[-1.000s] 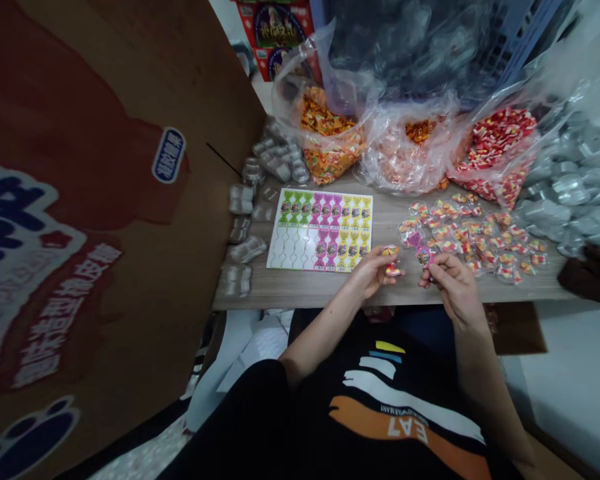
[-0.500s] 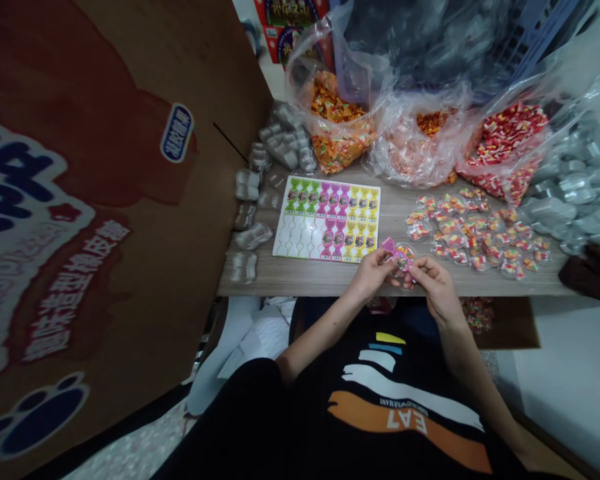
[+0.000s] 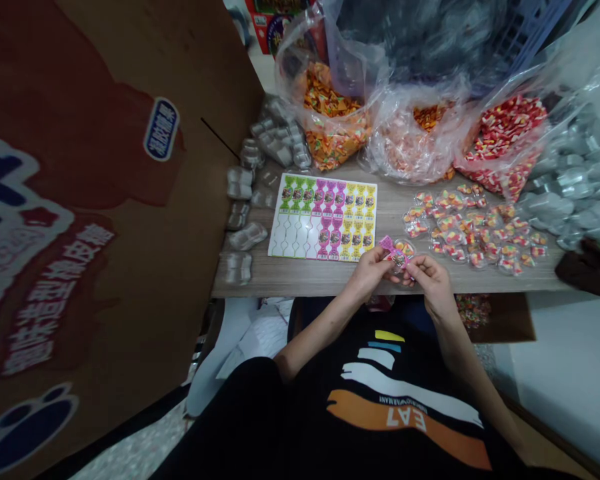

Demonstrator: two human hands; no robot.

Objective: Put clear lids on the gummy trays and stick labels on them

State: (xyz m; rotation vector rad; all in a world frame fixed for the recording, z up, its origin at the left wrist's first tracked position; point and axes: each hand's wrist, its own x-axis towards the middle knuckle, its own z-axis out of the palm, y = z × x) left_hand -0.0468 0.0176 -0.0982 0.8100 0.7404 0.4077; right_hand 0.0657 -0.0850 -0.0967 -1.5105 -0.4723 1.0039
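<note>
My left hand (image 3: 369, 271) and my right hand (image 3: 431, 279) meet over the front edge of the wooden table (image 3: 330, 280). Both pinch one small candy pack (image 3: 397, 252) with a pink card back and a clear blister holding coloured sweets. Just left of it lies a card sheet (image 3: 325, 217) printed with green, pink and yellow candy-shaped labels; part of its lower left is punched out and white. To the right, several finished candy packs (image 3: 475, 230) are spread on the table.
A big brown cardboard box (image 3: 90, 220) walls off the left. Clear plastic blister shells (image 3: 245, 200) lie beside the sheet. Bags of orange sweets (image 3: 333, 127), pale sweets (image 3: 413, 143) and red sweets (image 3: 505, 143) stand at the back. More clear shells (image 3: 575, 180) pile at the right, a dark cloth (image 3: 585, 267) below them.
A second ago my hands were apart, the left with sweets, the right with a pink card. They have come together on one pack. The view shifted slightly.
</note>
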